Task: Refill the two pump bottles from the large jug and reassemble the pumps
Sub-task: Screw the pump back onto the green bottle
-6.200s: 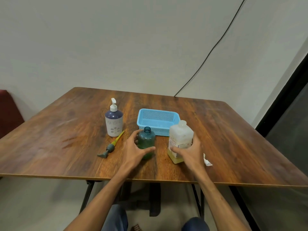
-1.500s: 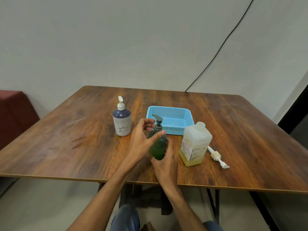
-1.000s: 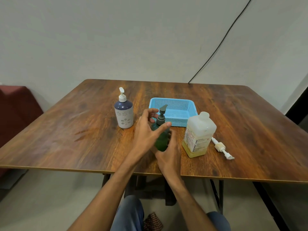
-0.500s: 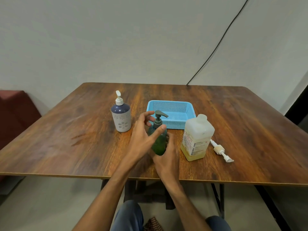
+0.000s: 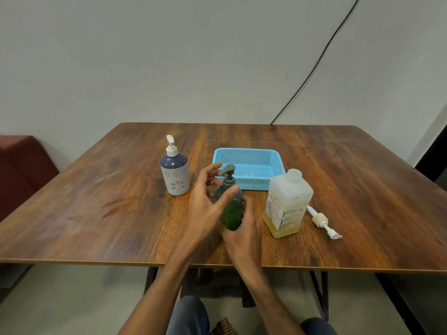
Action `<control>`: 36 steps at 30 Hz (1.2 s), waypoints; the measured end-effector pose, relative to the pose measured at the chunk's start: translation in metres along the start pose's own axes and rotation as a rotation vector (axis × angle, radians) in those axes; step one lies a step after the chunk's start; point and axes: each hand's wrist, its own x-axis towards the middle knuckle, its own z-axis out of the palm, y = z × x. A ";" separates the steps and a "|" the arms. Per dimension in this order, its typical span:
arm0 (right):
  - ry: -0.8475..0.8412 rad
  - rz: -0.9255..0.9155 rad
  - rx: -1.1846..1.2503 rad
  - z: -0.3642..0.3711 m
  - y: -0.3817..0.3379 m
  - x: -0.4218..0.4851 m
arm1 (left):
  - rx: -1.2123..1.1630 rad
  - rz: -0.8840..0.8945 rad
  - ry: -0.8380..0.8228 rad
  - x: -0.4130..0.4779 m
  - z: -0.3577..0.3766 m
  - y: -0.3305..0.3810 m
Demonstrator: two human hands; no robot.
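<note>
Green and see-through, the small pump bottle [image 5: 231, 209] stands upright on the wooden table [image 5: 96, 201], just in front of the blue basket [image 5: 246, 168], with its grey pump [image 5: 227, 176] back in the neck. The right hand [image 5: 244, 234] is wrapped around the bottle's lower body, while the left hand [image 5: 209, 204] has its fingers spread loosely around the pump collar, seemingly turning it tight. To the left of the basket, the white-and-navy bottle [image 5: 174, 172] already wears its pump, so the task looks nearly finished. Right of the basket, the large jug [image 5: 286, 204] holds only a low yellowish layer, its own white pump [image 5: 323, 221] lying beside it.
</note>
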 end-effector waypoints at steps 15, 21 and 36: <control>0.021 0.015 -0.012 0.001 -0.002 0.000 | -0.018 0.016 0.181 -0.004 0.012 0.002; 0.033 0.009 -0.024 0.002 0.000 0.001 | 0.043 0.038 0.144 -0.004 0.012 -0.006; 0.035 0.005 -0.018 0.003 0.004 0.002 | 0.039 0.056 0.253 -0.012 0.023 -0.005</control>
